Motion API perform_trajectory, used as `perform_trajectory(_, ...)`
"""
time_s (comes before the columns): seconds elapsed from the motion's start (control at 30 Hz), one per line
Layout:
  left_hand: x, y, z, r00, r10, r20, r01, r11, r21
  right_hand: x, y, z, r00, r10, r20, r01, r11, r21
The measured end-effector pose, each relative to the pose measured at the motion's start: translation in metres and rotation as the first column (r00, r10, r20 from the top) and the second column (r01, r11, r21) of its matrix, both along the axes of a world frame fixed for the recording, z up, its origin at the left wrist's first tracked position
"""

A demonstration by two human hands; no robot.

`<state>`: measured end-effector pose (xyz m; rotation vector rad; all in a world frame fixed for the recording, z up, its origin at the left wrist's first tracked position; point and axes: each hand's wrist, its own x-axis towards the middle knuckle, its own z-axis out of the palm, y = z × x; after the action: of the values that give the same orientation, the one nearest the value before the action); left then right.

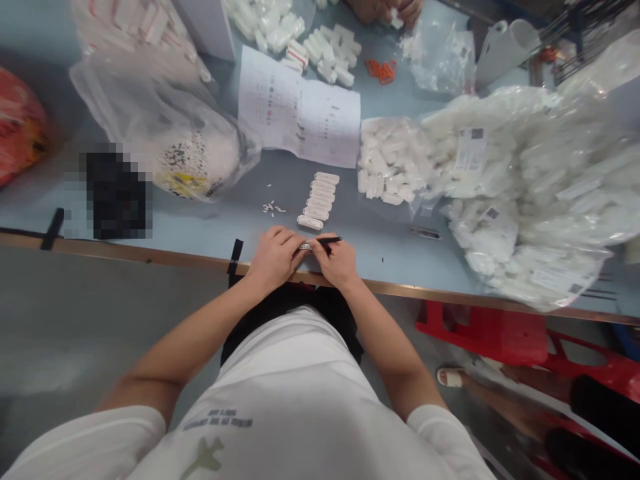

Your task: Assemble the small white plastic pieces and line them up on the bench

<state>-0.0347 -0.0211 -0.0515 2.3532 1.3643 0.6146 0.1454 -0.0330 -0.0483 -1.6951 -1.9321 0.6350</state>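
Observation:
At the table's front edge my left hand [276, 257] is closed on a small white plastic strip [305, 246], most of it hidden by the fingers. Beside it, my right hand [339, 261] grips a slim black pen-like tool [334, 239], its thumb close to the strip. Just beyond the hands, several white plastic strips [320, 197] lie side by side in a column. A scatter of tiny white pins [273, 208] is on the table to their left.
Printed sheets [300, 110] lie behind the strips. Bags of white parts [545, 173] crowd the right, with a loose pile [390, 163] nearer. A plastic bag [200, 157] is at left. Another person's hands [387, 10] work opposite. A red stool [490, 330] stands below right.

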Motion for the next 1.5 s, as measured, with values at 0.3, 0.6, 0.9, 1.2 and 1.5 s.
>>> perform_trajectory(0.3, 0.0010, 0.0002, 0.0006, 1.000, -0.004, -0.011, 0.003, 1.000, -0.027, -0.0036, 0.0024, -0.0018, 0.999, 0.028, 0.029, -0.027, 1.000, -0.011)
perform_trajectory(0.6, 0.0005, 0.0006, 0.0009, 1.000, 0.007, -0.008, -0.007, 1.000, -0.029, -0.0014, 0.0012, -0.0031, 1.000, 0.023, -0.001, -0.023, 1.000, 0.011)
perform_trajectory(0.9, 0.0001, 0.0007, 0.0012, 1.000, 0.006, -0.017, -0.006, 1.000, -0.025, -0.0013, 0.0014, -0.0012, 0.999, 0.005, -0.045, -0.006, 1.000, -0.016)
perform_trajectory(1.2, -0.0004, -0.0002, 0.0004, 1.000, 0.006, -0.018, -0.007, 1.000, -0.027, -0.0007, 0.0005, 0.0006, 0.997, 0.015, -0.079, -0.017, 0.999, -0.032)
perform_trajectory(1.5, 0.0008, 0.0005, 0.0010, 1.000, 0.009, -0.015, -0.010, 0.999, -0.031, -0.0050, 0.0023, 0.0032, 0.999, 0.043, 0.013, -0.041, 0.995, -0.088)
